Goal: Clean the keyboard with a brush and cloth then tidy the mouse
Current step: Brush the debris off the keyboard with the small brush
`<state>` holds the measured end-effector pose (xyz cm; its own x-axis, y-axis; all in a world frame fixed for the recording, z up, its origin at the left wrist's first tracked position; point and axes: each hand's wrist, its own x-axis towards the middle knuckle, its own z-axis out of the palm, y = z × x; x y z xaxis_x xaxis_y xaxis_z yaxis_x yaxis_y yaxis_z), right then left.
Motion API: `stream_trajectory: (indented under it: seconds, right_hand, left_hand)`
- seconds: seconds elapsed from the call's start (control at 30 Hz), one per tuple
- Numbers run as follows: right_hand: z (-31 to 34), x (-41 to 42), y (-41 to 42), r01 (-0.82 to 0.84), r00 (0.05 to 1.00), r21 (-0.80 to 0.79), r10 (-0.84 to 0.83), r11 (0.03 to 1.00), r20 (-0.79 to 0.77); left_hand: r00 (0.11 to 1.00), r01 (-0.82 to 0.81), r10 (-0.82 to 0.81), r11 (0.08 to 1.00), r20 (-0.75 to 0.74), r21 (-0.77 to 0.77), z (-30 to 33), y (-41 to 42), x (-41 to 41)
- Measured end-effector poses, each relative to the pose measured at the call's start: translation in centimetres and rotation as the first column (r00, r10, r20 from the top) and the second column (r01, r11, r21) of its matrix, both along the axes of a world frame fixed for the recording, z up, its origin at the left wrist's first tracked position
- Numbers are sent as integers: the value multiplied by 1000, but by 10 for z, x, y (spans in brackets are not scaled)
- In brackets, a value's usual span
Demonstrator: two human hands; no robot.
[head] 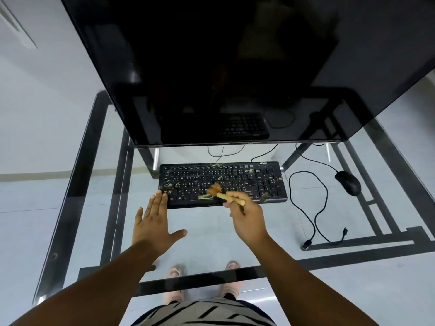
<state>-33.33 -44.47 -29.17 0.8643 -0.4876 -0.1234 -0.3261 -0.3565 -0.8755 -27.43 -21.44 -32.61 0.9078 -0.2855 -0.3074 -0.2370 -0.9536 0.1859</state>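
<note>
Keyboard (223, 183), black and smeared with dust, lies on the glass desk (94, 208) below the monitor (223, 67), the right hand (247, 220) gripping a wooden brush (226, 194) upon its keys while the left hand (153, 222), fingers spread flat, touches its near-left corner.

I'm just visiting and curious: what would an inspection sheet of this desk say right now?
Surface: glass desk on a dark frame; floor and feet show through.
Job's things: black keyboard flecked with debris; wooden brush with its bristles on the keys; black mouse to the right. No cloth seen.
Clutter: nothing seen.
Hands: left hand flat and open, fingers at the keyboard's near-left corner; right hand holds the brush handle.
Cables: mouse cable looped loosely on the glass, plug lying free; thinner leads behind the keyboard.
Surroundings: large dark monitor, switched off; pale floor.
</note>
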Motion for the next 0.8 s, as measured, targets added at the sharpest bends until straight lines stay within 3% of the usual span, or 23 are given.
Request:
stream_trajectory:
  seconds: [0.1,0.17,0.23,0.33,0.4,0.47,0.53,0.6,0.63,0.7,0.8]
  right_hand:
    - [-6,0,6,214,976,-303,-217,929,25]
    - [-5,-1,14,249,967,-251,-224,935,124]
    - [-2,1,30,75,983,-83,-60,994,172]
    - [4,1,58,-236,954,-35,238,971,185]
    - [5,3,74,-377,916,-87,385,922,112]
    - [0,4,83,-435,896,-267,444,860,-30]
    - [-6,3,83,-294,952,-491,295,820,-78]
    - [-7,1,81,-91,993,-564,121,821,16]
    - [-6,0,80,-34,993,-554,91,832,76]
    - [-4,1,86,-74,973,-449,162,890,162]
    - [6,6,95,-388,909,-186,408,903,89]
  left_hand:
    - [1000,15,-15,1000,-8,-7,0,7,1]
    - [1000,20,-20,1000,-14,9,0,14,3]
    - [1000,14,-14,1000,-19,16,-3,24,5]
    - [999,8,-8,1000,-41,5,-8,37,8]
    - [997,30,-29,999,-65,12,-9,42,10]
    - [996,58,-57,998,-74,15,-9,47,11]
    - [995,74,-74,997,-71,9,-9,48,12]
    - [994,78,-78,997,-72,-1,-10,51,13]
    - [994,78,-78,997,-70,-4,-10,51,13]
    - [995,75,-75,997,-69,-10,-11,53,13]
    - [995,75,-76,997,-69,-7,-12,52,13]
